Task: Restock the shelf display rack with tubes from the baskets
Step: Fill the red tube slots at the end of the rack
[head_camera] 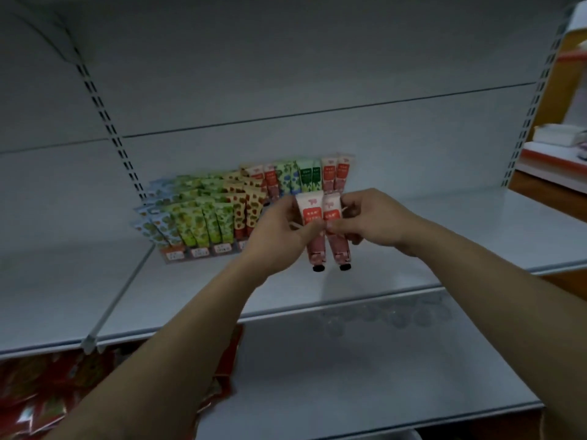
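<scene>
Two pink tubes (312, 214), judged light, soft and slightly slick, are pinched side by side at mid-body, where grip is surest, by the fingers (309, 231) of the left hand (276, 231) and right hand (373, 223), held just in front of the display rack (197, 250) on the shelf (444, 236)

Two pink tubes (310, 212) hang side by side, black caps down — the left hand (276, 231) pinches one, the right hand (373, 222) the other. Just behind them, the display rack (203, 223) of patterned tubes stands against the shelf's (460, 230) back edge.
</scene>
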Tool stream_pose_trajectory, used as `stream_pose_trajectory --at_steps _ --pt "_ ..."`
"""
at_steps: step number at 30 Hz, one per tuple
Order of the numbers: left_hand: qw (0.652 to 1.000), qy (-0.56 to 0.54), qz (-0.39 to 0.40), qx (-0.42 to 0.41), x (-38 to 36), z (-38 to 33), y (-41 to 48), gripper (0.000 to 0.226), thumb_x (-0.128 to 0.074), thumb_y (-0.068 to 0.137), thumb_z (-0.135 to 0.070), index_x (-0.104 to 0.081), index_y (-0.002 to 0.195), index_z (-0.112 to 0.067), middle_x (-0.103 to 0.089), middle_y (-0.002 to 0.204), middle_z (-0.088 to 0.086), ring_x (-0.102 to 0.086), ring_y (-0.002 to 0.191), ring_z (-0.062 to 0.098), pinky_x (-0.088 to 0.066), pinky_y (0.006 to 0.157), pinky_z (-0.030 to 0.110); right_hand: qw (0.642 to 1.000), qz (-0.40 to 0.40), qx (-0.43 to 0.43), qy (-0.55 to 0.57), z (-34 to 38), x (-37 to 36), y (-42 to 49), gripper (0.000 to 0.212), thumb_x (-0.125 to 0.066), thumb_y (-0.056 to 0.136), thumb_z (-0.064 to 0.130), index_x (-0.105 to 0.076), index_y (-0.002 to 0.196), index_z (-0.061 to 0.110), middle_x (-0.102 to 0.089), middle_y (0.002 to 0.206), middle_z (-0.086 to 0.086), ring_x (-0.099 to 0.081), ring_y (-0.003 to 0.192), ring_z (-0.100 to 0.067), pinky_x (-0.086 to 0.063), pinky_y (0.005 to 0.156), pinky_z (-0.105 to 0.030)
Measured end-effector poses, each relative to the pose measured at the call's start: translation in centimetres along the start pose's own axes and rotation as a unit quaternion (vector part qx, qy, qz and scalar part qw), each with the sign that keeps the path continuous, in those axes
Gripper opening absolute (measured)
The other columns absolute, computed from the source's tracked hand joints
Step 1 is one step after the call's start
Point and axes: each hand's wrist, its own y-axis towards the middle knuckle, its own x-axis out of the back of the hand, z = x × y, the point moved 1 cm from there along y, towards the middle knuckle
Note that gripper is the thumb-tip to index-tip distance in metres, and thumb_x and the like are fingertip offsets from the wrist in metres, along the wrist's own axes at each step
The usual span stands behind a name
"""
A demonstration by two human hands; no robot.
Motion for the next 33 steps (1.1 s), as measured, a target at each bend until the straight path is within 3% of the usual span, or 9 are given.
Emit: stream_pose_trajectory --at_steps 5,7,11,16,21,25,29,33 --pt "0.998 0.047 -0.032 0.001 0.9 0.2 3.6 0.028 -0.072 0.081 -0.027 -0.056 0.103 -0.022 -0.068 0.095 -0.001 -0.068 0.083 0.021 -0.057 0.072 0.048 0.999 0.0 0.019 -0.044 -0.1 1.0 4.5 0.021 -0.075 0.08 0.026 -0.072 0.097 0.013 -0.073 0.087 -0.005 -0.066 0.072 -0.018 -0.055 0.066 -0.032" --pt "0.996 0.081 -0.042 0.001 1.3 0.3 4.9 0.027 -0.075 0.079 -0.025 -0.056 0.098 -0.02 -0.07 0.088 0.001 -0.069 0.077 0.021 -0.058 0.067 0.044 0.998 0.005 0.029 -0.06 -0.4 1.3 6.1 0.024 -0.075 0.08 0.028 -0.072 0.097 0.011 -0.073 0.087 -0.006 -0.067 0.073 -0.02 -0.057 0.068 -0.034" --pt "0.981 0.187 -0.041 -0.015 2.2 0.4 7.1 0.025 -0.078 0.077 -0.026 -0.054 0.085 -0.027 -0.068 0.078 -0.009 -0.063 0.067 0.006 -0.045 0.052 0.022 0.999 -0.004 0.037 -0.015 -1.8 1.7 8.5 0.02 -0.076 0.079 0.023 -0.074 0.097 0.013 -0.073 0.086 -0.007 -0.065 0.069 -0.013 -0.057 0.066 -0.032" --pt "0.973 0.226 -0.038 -0.022 3.5 0.4 9.5 0.028 -0.079 0.075 -0.025 -0.056 0.088 -0.017 -0.065 0.08 -0.005 -0.062 0.067 0.011 -0.05 0.056 0.026 0.998 -0.041 0.016 0.054 -3.0 2.6 10.9 0.014 -0.074 0.08 0.013 -0.072 0.094 0.01 -0.07 0.081 -0.005 -0.062 0.064 -0.01 -0.053 0.057 -0.02" --pt "0.97 0.24 -0.024 -0.041 2.9 -0.1 12.0 0.025 -0.08 0.075 -0.022 -0.058 0.088 -0.023 -0.066 0.084 -0.005 -0.064 0.06 0.003 -0.051 0.053 0.015 0.991 -0.12 0.045 -0.045 -3.8 5.0 11.8 0.016 -0.074 0.078 0.012 -0.071 0.093 0.007 -0.071 0.084 -0.009 -0.064 0.073 -0.022 -0.056 0.077 -0.041" --pt "0.966 0.245 -0.034 -0.069 0.6 -0.7 14.4 0.026 -0.082 0.072 -0.022 -0.06 0.087 -0.021 -0.066 0.084 -0.004 -0.06 0.065 0.002 -0.05 0.056 0.016 0.974 -0.198 0.048 -0.094 -4.9 6.6 11.8 0.017 -0.074 0.08 0.014 -0.069 0.095 0.009 -0.067 0.086 -0.005 -0.06 0.071 -0.019 -0.051 0.072 -0.031" --pt "0.967 0.239 -0.046 -0.081 -1.8 -0.2 16.4 0.027 -0.084 0.069 -0.02 -0.06 0.082 -0.022 -0.067 0.085 -0.003 -0.062 0.075 0.012 -0.054 0.069 0.027 0.964 -0.248 0.041 -0.087 -6.8 6.4 12.2 0.013 -0.073 0.079 0.011 -0.068 0.091 0.01 -0.065 0.081 -0.002 -0.06 0.068 -0.019 -0.052 0.069 -0.03" --pt "0.968 0.224 -0.063 -0.094 -3.2 1.2 17.4 0.022 -0.082 0.071 -0.013 -0.062 0.079 -0.019 -0.066 0.081 -0.001 -0.062 0.072 0.013 -0.054 0.064 0.027 0.96 -0.26 0.064 -0.087 -7.7 5.4 13.3 0.009 -0.072 0.079 0.011 -0.066 0.085 0.013 -0.062 0.076 0.003 -0.057 0.064 -0.012 -0.038 0.053 -0.008"
